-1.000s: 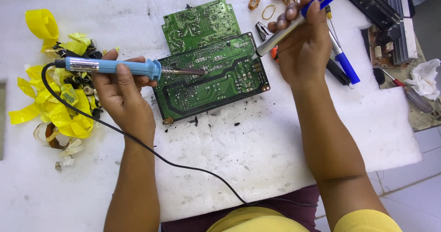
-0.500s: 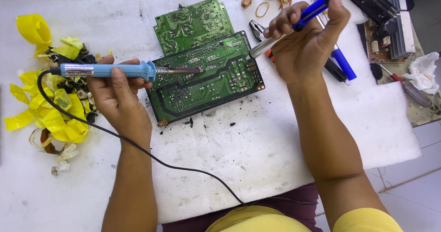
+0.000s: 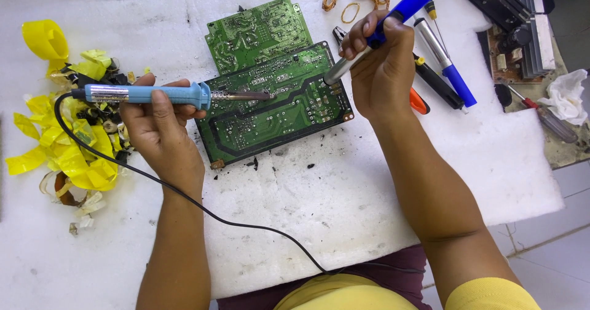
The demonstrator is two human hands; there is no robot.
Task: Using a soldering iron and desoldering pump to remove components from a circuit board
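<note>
On the white foam pad [image 3: 344,224] nearest our body, black crumbs of debris lie scattered, and a thin black cord [image 3: 203,205] runs across it from our lap up to the left hand. Just beyond the crumbs sits the large green rectangular circuit board [image 3: 276,110], solder side up, the landmark for everything else.

At the board's left edge, our left hand [image 3: 157,132] has its fingers closed around the light-blue plastic handle of a soldering iron [image 3: 147,93], held level, its metal tip lying over the board's upper middle. At the board's right end, our right hand [image 3: 378,70] grips a blue-and-silver desoldering pump [image 3: 381,30] with the fingers wrapped shut and the thumb near the top, its nozzle touching the board's upper right corner.

To do this well, we judge the iron tip and pump nozzle should meet at the same joint, with the board lying flat.

Left of the board lies a heap of yellow tape scraps [image 3: 61,138]. Behind it rests a smaller green circuit board [image 3: 255,33]. Right of it lie a silver-and-blue pen-shaped tool [image 3: 445,61] and a crumpled white tissue [image 3: 568,95].
</note>
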